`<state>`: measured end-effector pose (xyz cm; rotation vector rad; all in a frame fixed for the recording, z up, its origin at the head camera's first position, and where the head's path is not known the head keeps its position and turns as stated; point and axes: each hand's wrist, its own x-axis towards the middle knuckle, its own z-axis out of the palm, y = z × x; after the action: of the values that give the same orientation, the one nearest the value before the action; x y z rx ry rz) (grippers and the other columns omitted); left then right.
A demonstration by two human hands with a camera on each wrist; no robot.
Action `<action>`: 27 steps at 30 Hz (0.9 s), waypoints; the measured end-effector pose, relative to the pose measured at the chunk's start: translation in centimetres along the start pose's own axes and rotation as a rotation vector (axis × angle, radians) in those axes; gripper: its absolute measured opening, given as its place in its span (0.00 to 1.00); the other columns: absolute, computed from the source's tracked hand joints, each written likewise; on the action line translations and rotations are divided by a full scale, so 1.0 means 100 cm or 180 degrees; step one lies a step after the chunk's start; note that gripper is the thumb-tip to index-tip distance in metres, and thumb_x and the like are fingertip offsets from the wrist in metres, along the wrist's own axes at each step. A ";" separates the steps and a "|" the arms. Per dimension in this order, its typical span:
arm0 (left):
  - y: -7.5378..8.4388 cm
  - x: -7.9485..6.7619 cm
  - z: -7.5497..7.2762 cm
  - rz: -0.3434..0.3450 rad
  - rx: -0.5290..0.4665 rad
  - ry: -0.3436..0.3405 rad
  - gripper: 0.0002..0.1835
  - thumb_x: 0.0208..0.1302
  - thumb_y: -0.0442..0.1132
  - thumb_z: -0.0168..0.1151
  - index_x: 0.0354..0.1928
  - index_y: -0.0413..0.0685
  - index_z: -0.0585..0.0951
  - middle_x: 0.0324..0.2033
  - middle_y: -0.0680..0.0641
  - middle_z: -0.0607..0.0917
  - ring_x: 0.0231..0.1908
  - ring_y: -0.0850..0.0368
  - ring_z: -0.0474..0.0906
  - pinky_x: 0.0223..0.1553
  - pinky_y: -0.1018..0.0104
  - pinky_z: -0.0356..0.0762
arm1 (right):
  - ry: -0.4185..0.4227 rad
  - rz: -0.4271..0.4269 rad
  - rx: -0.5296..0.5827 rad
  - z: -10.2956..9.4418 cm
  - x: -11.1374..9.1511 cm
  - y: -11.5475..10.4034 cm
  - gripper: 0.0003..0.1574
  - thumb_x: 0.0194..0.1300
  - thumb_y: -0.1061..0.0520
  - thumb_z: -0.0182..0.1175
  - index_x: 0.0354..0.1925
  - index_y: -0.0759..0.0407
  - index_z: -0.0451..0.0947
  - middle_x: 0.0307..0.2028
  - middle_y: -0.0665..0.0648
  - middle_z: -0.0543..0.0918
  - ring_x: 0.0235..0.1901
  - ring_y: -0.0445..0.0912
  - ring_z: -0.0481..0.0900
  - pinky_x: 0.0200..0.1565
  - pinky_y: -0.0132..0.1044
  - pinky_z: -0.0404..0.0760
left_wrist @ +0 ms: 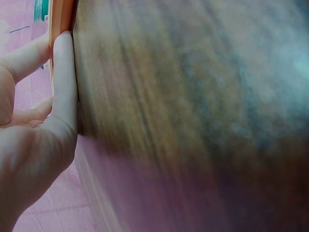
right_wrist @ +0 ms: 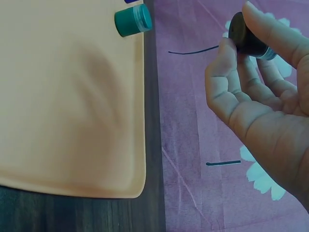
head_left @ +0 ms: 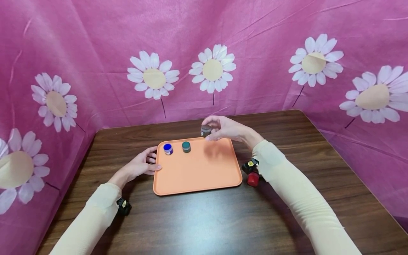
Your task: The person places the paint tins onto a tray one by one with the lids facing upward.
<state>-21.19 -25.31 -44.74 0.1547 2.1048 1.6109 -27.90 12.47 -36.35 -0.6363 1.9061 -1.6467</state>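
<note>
My right hand point(head_left: 224, 128) pinches a small dark brown paint jar point(head_left: 205, 131) between thumb and fingers, raised over the back right part of the orange tray point(head_left: 197, 173). In the right wrist view the dark jar point(right_wrist: 245, 37) is tipped sideways, with a clear band at one end. My left hand point(head_left: 142, 163) rests against the tray's left edge, its thumb at the rim and its other fingers extended. On the tray, near the back left corner, a blue paint jar point(head_left: 168, 149) and a green paint jar point(head_left: 186, 147) stand upright side by side.
A red jar point(head_left: 253, 179) is on the dark wooden table point(head_left: 204, 223), right of the tray and beside the right wrist's black camera point(head_left: 249, 165). Another black camera point(head_left: 123, 206) is on the left wrist. A pink flowered cloth point(head_left: 185, 32) hangs behind and around the table.
</note>
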 end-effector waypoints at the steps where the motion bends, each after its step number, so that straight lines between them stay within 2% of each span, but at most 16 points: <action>1: 0.000 0.000 0.000 -0.0011 0.0000 0.0005 0.49 0.63 0.27 0.68 0.79 0.39 0.49 0.57 0.35 0.63 0.49 0.48 0.69 0.43 0.56 0.87 | 0.0011 0.0006 -0.0004 0.000 0.000 0.000 0.31 0.59 0.73 0.69 0.58 0.63 0.71 0.44 0.57 0.83 0.30 0.44 0.76 0.34 0.33 0.80; 5: 0.001 0.000 0.000 -0.0017 0.0018 0.0003 0.49 0.63 0.27 0.69 0.79 0.39 0.49 0.56 0.35 0.63 0.49 0.49 0.69 0.43 0.56 0.87 | 0.0038 0.0078 -0.0015 0.000 0.001 0.002 0.32 0.59 0.72 0.70 0.60 0.63 0.71 0.46 0.57 0.82 0.36 0.46 0.82 0.43 0.41 0.85; 9: 0.003 -0.001 0.001 0.0006 0.0024 0.0005 0.49 0.63 0.27 0.68 0.79 0.38 0.49 0.57 0.34 0.63 0.49 0.48 0.69 0.43 0.56 0.87 | 0.0014 0.0155 -0.0002 -0.002 0.002 0.006 0.33 0.59 0.72 0.70 0.61 0.65 0.71 0.48 0.58 0.82 0.41 0.48 0.84 0.51 0.51 0.85; 13: 0.003 -0.001 0.001 0.0004 0.0013 0.0009 0.49 0.63 0.26 0.68 0.79 0.39 0.48 0.57 0.34 0.63 0.50 0.47 0.69 0.43 0.56 0.87 | -0.0018 0.0169 -0.0016 -0.002 0.003 0.009 0.34 0.59 0.72 0.69 0.62 0.65 0.71 0.47 0.58 0.82 0.38 0.46 0.83 0.43 0.43 0.85; 17: 0.003 -0.001 0.000 0.0007 0.0010 0.0014 0.49 0.63 0.26 0.68 0.79 0.39 0.49 0.57 0.34 0.63 0.50 0.47 0.68 0.43 0.56 0.87 | -0.0029 0.0164 0.0017 -0.002 0.004 0.011 0.32 0.60 0.72 0.69 0.61 0.65 0.71 0.46 0.59 0.82 0.37 0.47 0.82 0.35 0.35 0.82; 23: 0.003 0.000 -0.001 0.0003 0.0007 0.0007 0.49 0.63 0.26 0.68 0.79 0.39 0.49 0.57 0.34 0.63 0.51 0.47 0.67 0.43 0.56 0.87 | 0.0000 0.0196 -0.0029 -0.002 0.005 0.014 0.32 0.61 0.71 0.69 0.61 0.65 0.71 0.47 0.61 0.81 0.35 0.49 0.84 0.31 0.34 0.80; 27: 0.003 -0.001 0.001 -0.0004 0.0006 0.0003 0.49 0.63 0.27 0.68 0.79 0.39 0.49 0.57 0.34 0.63 0.50 0.47 0.69 0.43 0.56 0.87 | 0.0022 0.0237 -0.0086 -0.003 0.006 0.019 0.31 0.61 0.70 0.69 0.61 0.64 0.71 0.49 0.65 0.81 0.36 0.50 0.84 0.33 0.35 0.79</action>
<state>-21.13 -25.20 -44.44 0.1532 2.1068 1.6086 -28.59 12.58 -38.27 -0.5640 1.9365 -1.5812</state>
